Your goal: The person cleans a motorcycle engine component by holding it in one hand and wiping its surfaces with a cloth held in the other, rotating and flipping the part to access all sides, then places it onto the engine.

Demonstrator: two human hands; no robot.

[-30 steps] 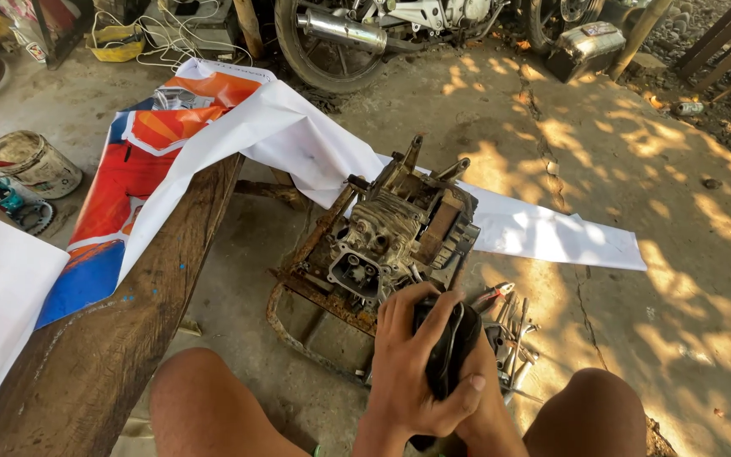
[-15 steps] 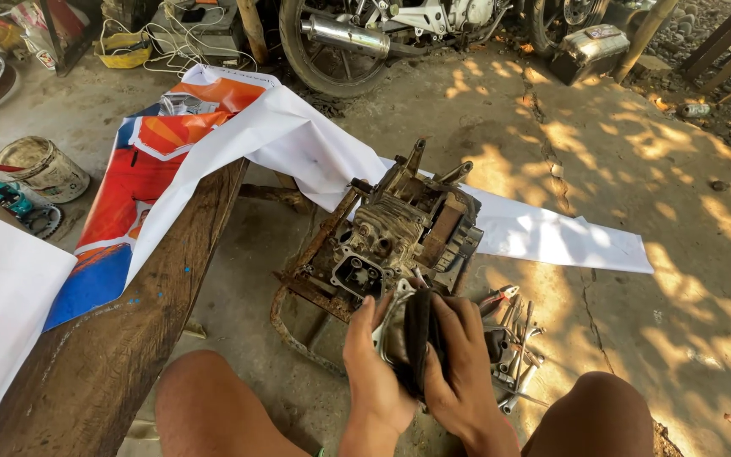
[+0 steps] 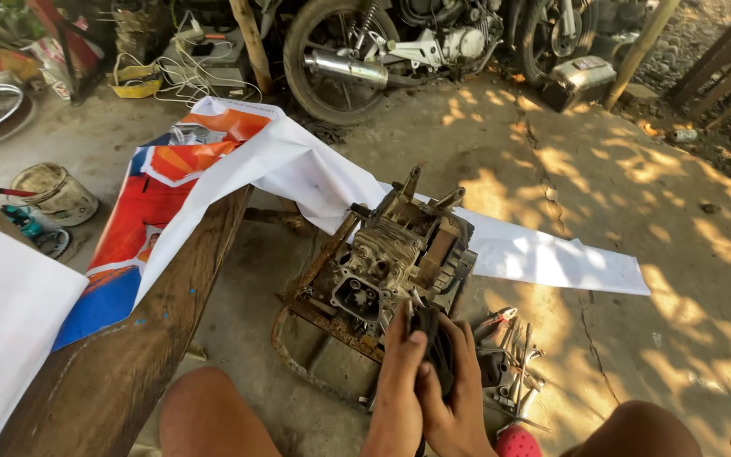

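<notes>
- Black, dark part [image 3: 438,351], likely a rubber or plastic piece, is held upright between both hands, just in front of the engine block [image 3: 399,254]; its exact kind cannot be told.
- Left hand [image 3: 401,381] is closed around the part's left side, thumb pressed on its top edge; right hand [image 3: 458,398] wraps the right side, fingers curled behind it.
- Engine block, grey and grimy, sits on a rusty metal frame [image 3: 315,313] on the concrete floor [image 3: 636,195]; an open round port [image 3: 355,296] faces the person.
- Hand tools [image 3: 509,355], pliers with red grips among them, lie scattered just right of the hands; a white strip of banner [image 3: 543,254] runs behind the block.
- Wooden plank [image 3: 145,338] slants along the left, draped with a coloured banner [image 3: 162,195]; a motorcycle [image 3: 399,42] stands well apart at the top.
- Step in hand, as judged: handling the dark part close to the block, either fitting or freeing it; a next move would call for a steady two-handed grip and alignment with the block's near face.
</notes>
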